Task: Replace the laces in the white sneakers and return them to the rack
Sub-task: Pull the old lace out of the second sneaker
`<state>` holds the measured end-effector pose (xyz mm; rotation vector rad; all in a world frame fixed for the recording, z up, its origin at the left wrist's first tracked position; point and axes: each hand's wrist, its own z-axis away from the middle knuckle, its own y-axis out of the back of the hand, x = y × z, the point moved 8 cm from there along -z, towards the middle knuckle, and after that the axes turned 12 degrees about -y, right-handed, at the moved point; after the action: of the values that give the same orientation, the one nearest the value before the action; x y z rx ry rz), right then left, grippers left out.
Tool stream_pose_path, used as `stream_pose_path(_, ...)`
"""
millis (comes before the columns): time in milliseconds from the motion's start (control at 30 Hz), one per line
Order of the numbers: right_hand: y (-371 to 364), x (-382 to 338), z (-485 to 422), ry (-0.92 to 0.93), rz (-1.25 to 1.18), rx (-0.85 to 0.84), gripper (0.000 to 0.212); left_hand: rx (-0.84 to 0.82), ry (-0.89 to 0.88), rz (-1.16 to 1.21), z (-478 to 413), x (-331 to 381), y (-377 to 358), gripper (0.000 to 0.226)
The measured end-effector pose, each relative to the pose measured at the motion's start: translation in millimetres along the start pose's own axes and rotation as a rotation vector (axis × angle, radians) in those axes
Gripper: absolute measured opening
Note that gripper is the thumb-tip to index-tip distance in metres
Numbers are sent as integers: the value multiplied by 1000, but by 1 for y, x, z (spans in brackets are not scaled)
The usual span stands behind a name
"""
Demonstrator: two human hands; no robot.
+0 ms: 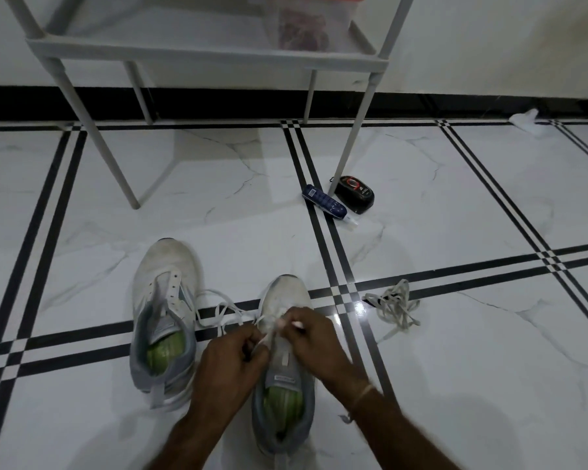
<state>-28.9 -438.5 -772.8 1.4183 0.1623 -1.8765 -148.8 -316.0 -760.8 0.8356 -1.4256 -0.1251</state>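
Observation:
Two white sneakers with grey collars and green insoles stand on the tiled floor, toes pointing away from me. The left sneaker (165, 300) has bare eyelets and no lace. Over the right sneaker (286, 300) both hands work at the eyelets. My left hand (233, 362) pinches a white lace (224, 308) whose loose length trails between the shoes. My right hand (311, 334) pinches the lace's other end near its tip. A tangled grey-white lace (392, 305) lies to the right on the floor.
A white rack (197, 52) stands ahead against the wall, its legs on the floor, with a clear container (308, 25) on its shelf. A blue tube (326, 201) and a black shoe-polish sponge (353, 195) lie by its right front leg. A white cloth (528, 120) lies far right.

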Motion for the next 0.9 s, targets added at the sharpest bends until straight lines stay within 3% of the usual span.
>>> stream_pose_path(67, 19, 13, -2, -290, -640, 21, 32, 3, 6, 16, -1, 0, 2, 12)
stream_pose_path(100, 27, 20, -1, -361, -831, 40, 31, 8, 8, 27, 0, -1, 2, 11)
stream_pose_path(133, 36, 21, -1, -351, -849, 56, 29, 11, 16, 35, 1, -2, 2, 11)
stream_pose_path(167, 42, 15, 0, -274, -686, 61, 28, 15, 22, 38, 3, -3, 2, 11)
stream_pose_path(267, 11, 3, 2, -20, 151, -45, 25, 27, 34, 28, 6, -3, 1, 21)
stream_pose_path(333, -12, 5, 3, 91, 381, -48, 16, 22, 32, 26, 5, -1, 0, 29)
stream_pose_path(367, -11, 4, 2, 98, 300, -11, 12, 18, 28, 30, 4, 0, 0, 27)
stream_pose_path(467, 21, 12, -2, -263, -661, 1, 24, 8, 17, 36, 3, 1, 1, 15)
stream_pose_path(500, 29, 12, -1, -290, -842, -9, 29, 10, 22, 28, 5, -1, 1, 15)
stream_pose_path(533, 36, 9, -1, -253, -816, -8, 31, 14, 28, 23, 5, -2, 1, 17)
stream_pose_path(567, 37, 4, 1, -185, -633, -15, 30, 19, 33, 20, 7, -3, 1, 19)
stream_pose_path(667, 2, 4, 6, 12, 278, -44, 31, 15, 41, 16, 8, -2, -2, 21)
stream_pose_path(700, -10, 7, 7, 56, 393, -47, 32, 17, 42, 17, 8, 0, -2, 21)
stream_pose_path(733, -13, 7, 8, 70, 339, -48, 30, 21, 41, 24, 7, 0, -2, 20)
stream_pose_path(867, 21, 16, 1, -293, -772, -27, 23, 17, 44, 20, 5, -1, 2, 17)
stream_pose_path(900, 29, 21, 1, -320, -917, -7, 23, 16, 46, 17, 6, -2, 2, 17)
